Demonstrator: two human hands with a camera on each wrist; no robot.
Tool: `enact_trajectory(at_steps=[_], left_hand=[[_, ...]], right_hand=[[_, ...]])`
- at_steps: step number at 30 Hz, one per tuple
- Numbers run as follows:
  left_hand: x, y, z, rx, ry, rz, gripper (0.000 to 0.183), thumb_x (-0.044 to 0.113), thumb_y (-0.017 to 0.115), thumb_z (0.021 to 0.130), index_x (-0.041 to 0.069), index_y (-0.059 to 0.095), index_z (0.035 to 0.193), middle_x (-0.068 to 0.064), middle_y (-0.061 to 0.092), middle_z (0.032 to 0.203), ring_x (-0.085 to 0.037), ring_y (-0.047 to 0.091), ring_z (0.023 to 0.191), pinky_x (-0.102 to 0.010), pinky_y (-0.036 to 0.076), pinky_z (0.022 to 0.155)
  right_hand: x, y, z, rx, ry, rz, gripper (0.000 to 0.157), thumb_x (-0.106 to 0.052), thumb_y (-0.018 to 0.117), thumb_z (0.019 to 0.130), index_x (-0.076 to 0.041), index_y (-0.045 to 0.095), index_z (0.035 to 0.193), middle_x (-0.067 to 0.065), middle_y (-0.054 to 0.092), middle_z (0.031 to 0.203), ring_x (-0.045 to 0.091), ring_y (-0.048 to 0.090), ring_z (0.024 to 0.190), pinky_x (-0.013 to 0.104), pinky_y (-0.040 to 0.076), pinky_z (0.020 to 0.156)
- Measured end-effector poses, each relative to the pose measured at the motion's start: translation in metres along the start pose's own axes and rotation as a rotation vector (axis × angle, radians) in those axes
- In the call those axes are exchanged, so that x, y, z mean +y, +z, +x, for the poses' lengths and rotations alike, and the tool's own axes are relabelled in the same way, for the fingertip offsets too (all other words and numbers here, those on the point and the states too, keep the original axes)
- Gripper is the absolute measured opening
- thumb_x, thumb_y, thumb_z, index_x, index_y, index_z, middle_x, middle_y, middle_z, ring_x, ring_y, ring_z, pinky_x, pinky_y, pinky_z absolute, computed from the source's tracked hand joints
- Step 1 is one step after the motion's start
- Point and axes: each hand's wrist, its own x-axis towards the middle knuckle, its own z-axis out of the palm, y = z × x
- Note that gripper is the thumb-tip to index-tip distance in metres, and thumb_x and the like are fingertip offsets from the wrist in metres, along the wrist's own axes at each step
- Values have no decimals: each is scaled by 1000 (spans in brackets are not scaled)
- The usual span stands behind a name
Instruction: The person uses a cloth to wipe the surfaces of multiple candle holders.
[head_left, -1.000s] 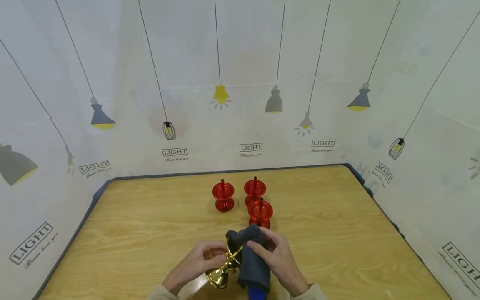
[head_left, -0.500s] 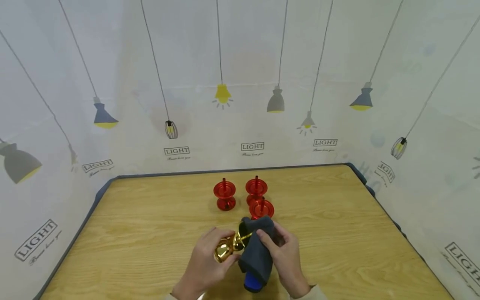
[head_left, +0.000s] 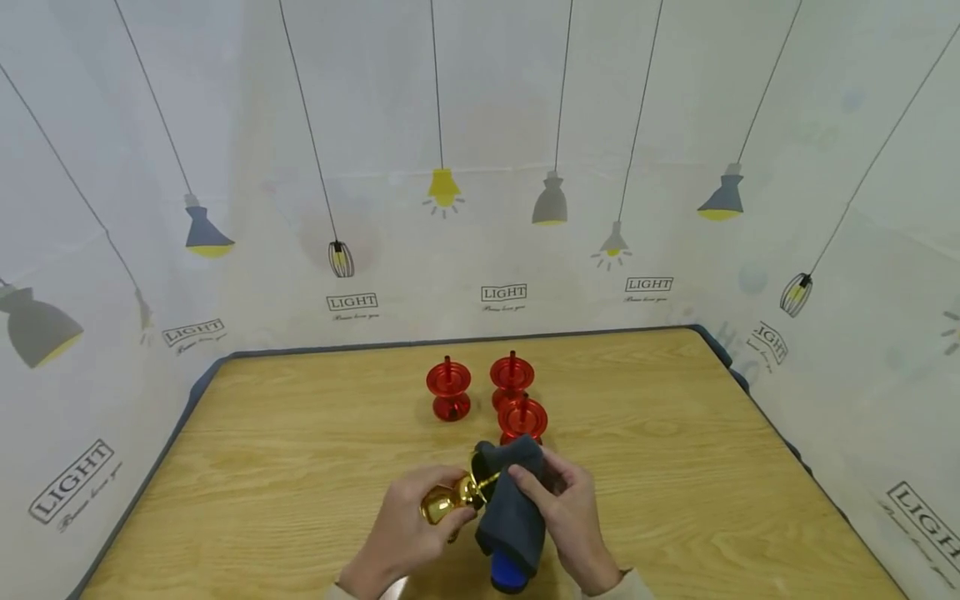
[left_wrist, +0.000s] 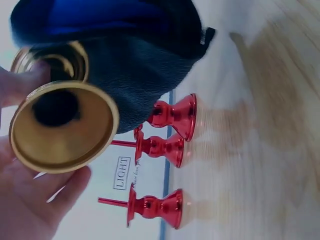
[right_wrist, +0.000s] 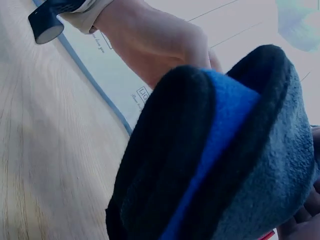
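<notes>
My left hand (head_left: 397,525) grips a shiny gold candle holder (head_left: 441,504) around its stem and base. The holder lies tilted sideways, its dish and spike toward the right; in the left wrist view its hollow base (left_wrist: 65,132) faces the camera. My right hand (head_left: 566,507) pinches a folded dark grey cloth (head_left: 513,517) with a blue inner side. The cloth is wrapped against the gold dish and hides part of it. In the right wrist view the cloth (right_wrist: 265,175) covers the holder. Both hands are above the table's near middle.
Three red candle holders with spikes stand upright beyond the hands: one at left (head_left: 448,381), one at back right (head_left: 512,375), one at front right (head_left: 522,419), partly behind the cloth. The wooden table (head_left: 300,433) ends at a lamp-printed white curtain (head_left: 420,275).
The left hand has shifted its hold from the stem to cover more of the gold holder, turning it more level. Both hands and the cloth have moved slightly right and away.
</notes>
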Motion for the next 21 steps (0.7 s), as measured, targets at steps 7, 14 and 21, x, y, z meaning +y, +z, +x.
enact_trajectory(at_steps=[7, 14, 21], left_hand=[[-6, -12, 4, -324, -263, -310, 26, 24, 66, 100, 3, 72, 115, -7, 75, 103, -4, 69, 91, -23, 56, 85], [-2, -12, 3, -338, -243, -228, 34, 27, 71, 96, 7, 67, 124, -4, 73, 110, -7, 68, 96, -26, 57, 87], [4, 2, 2, -123, -101, 3, 52, -1, 86, 75, 8, 58, 118, -2, 72, 100, -8, 69, 90, -27, 60, 79]], right_hand=[[2, -1, 0, -76, -50, 29, 30, -5, 76, 88, 1, 73, 117, 12, 75, 101, 13, 70, 81, 27, 58, 70], [4, 0, 1, -33, -21, -28, 32, -11, 79, 88, 1, 73, 118, 13, 75, 101, 12, 68, 79, 26, 57, 69], [1, 4, 2, 61, 10, -69, 40, -20, 81, 87, 0, 71, 121, 14, 75, 105, 10, 70, 81, 24, 57, 72]])
